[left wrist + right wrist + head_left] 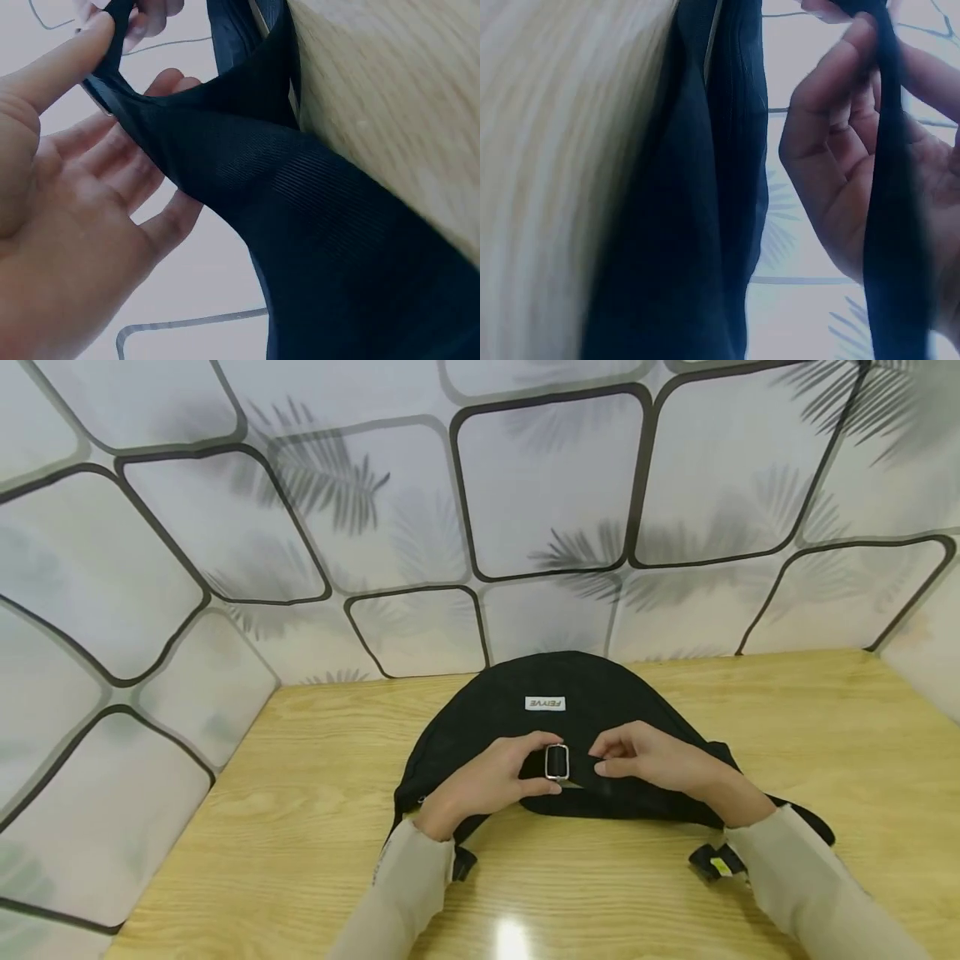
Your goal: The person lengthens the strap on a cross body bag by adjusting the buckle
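A black half-moon bag lies on the table, its white label upside down in the head view. In front of it, my left hand holds a metal strap slider between thumb and fingers. A wide black webbing strap runs from that hand, curving and twisting across the left wrist view. To the right of the slider is my right hand, fingers bent. In the right wrist view its fingertips pinch the narrow dark strap, which hangs past the palm.
Near the right forearm lies a black strap end with a yellow-green tag. Another black strap end shows beside the left sleeve. The wooden table meets a patterned fabric backdrop behind the bag and on the left.
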### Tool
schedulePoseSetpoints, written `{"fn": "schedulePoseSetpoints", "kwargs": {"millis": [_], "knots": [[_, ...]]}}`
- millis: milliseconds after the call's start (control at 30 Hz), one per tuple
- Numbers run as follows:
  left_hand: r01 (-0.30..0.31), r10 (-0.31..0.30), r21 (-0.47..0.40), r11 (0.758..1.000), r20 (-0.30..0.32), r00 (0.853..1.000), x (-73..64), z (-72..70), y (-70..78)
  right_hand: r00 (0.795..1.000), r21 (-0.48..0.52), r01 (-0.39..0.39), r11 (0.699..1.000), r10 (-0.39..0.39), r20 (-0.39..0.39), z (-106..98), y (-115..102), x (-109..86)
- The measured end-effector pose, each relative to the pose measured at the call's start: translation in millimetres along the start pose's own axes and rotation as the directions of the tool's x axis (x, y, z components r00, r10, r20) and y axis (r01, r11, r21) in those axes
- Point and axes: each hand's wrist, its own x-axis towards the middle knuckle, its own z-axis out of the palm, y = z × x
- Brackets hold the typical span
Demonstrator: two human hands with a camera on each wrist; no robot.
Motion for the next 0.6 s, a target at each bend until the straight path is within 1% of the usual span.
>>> {"fn": "schedulePoseSetpoints", "kwargs": {"millis": [200,333,467,600], "knots": [[0.009,-0.012,-0.061,0.998,-0.035,0.999,2.3,3.9,-0.8,0.998,0.027,-0.010,1.000,0.011,-0.057,-1.4,3.3,-0.8],[-0.008,0.004,-0.083,0.997,-0.058,0.998,2.5,4.9,0.8,0.998,0.062,0.001,0.998,0.003,-0.067,-1.9,5.4,-0.4],[-0.028,0.021,-0.095,0.995,-0.077,0.997,2.5,5.4,2.2,0.998,0.136,0.031,0.990,-0.023,-0.062,-0.6,7.1,0.6],[-0.064,0.052,-0.128,0.990,-0.092,0.994,3.8,7.6,3.8,0.997,0.230,0.069,0.971,-0.057,-0.059,3.2,8.4,2.9]]}}
